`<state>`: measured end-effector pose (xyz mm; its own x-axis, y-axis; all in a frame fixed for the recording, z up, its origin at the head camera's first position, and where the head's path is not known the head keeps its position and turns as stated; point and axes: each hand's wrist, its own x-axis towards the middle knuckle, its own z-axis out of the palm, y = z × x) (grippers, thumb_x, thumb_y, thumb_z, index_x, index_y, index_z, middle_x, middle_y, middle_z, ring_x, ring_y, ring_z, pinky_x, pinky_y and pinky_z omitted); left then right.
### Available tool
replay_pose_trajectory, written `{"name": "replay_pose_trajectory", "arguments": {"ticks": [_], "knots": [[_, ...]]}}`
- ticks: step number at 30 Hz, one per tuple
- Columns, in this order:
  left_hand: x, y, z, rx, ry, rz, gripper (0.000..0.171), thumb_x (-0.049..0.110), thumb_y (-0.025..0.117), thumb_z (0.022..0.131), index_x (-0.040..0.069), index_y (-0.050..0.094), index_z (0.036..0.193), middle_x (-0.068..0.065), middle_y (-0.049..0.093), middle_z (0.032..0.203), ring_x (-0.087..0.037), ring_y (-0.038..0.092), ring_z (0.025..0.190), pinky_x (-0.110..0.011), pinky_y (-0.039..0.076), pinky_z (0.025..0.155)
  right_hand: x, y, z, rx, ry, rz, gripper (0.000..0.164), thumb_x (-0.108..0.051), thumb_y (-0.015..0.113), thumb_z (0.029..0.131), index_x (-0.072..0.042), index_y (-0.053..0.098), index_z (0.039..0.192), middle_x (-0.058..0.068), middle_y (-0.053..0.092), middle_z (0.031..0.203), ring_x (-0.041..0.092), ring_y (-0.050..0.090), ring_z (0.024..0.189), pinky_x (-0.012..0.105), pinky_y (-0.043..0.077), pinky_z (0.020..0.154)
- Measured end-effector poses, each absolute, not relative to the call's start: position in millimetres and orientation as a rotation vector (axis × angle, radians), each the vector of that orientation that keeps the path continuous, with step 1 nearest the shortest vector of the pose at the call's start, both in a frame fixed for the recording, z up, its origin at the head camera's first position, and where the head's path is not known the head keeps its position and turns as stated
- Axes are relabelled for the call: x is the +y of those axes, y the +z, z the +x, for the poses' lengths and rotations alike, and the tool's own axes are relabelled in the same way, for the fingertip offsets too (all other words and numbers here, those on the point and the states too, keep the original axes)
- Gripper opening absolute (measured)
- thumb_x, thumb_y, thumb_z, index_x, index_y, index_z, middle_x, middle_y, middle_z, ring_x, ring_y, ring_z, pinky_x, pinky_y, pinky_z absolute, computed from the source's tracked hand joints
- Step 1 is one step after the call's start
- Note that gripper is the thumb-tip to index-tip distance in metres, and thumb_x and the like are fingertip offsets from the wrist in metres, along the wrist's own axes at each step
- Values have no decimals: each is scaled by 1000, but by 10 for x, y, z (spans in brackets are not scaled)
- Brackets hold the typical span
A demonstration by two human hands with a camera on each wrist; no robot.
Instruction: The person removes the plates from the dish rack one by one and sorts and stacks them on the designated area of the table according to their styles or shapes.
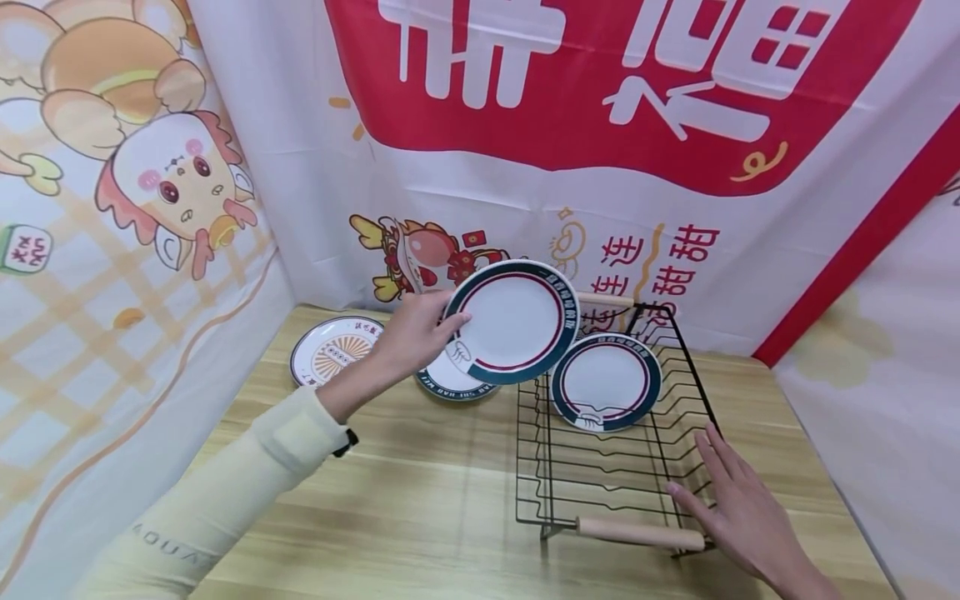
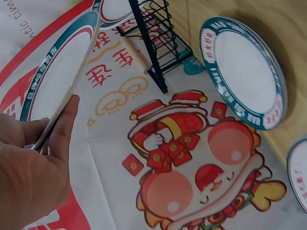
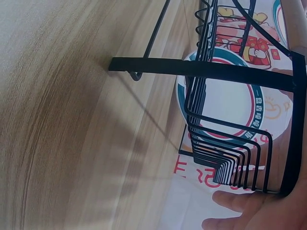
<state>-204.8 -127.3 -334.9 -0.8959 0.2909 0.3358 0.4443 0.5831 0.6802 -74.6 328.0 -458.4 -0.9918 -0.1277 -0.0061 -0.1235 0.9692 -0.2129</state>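
Observation:
My left hand pinches a white plate with a dark green rim and red inner ring at its left edge, thumb on the face. The plate is held up, tilted, left of the black wire dish rack. A matching plate stands leaning in the rack's rear part. My right hand lies along the rack's right side, fingers extended at the top rail and thumb over the wires. In the right wrist view, two fingers show just outside the rack's wires.
Behind the held plate, another green-rimmed plate lies on the wooden table, partly hidden in the head view. Left of it is a plate with an orange sunburst pattern. The rack has wooden handles. Printed cloth hangs behind the table.

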Motion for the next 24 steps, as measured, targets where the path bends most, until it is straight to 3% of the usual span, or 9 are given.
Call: {"name": "replay_pose_trajectory", "arguments": {"ticks": [9,16,24], "knots": [[-1653,-3351,-1840,-2725,-1101,-504,29,16,67,105,1,72,129,-5,75,83,-14,56,61,-25,43,52,3290,-4569,-730,3100,-360,-215,97,-61,59,102,3,23,165,27,15,173,61,31,145,81,36,104],[-1853,-3436,-1722,-2780,-1004,-459,15,16,67,105,3,75,100,-3,72,77,-14,59,67,-29,46,61,3294,-4586,-717,3095,-359,-202,98,-62,58,102,3,22,165,26,15,173,61,31,145,81,37,104],[-2131,-3615,-1547,-2869,-905,-444,14,13,69,103,2,72,96,1,66,70,-12,55,64,-27,43,58,3290,-4572,-725,3095,-363,-207,97,-62,58,102,2,22,166,26,16,174,61,32,145,81,38,103]]}}
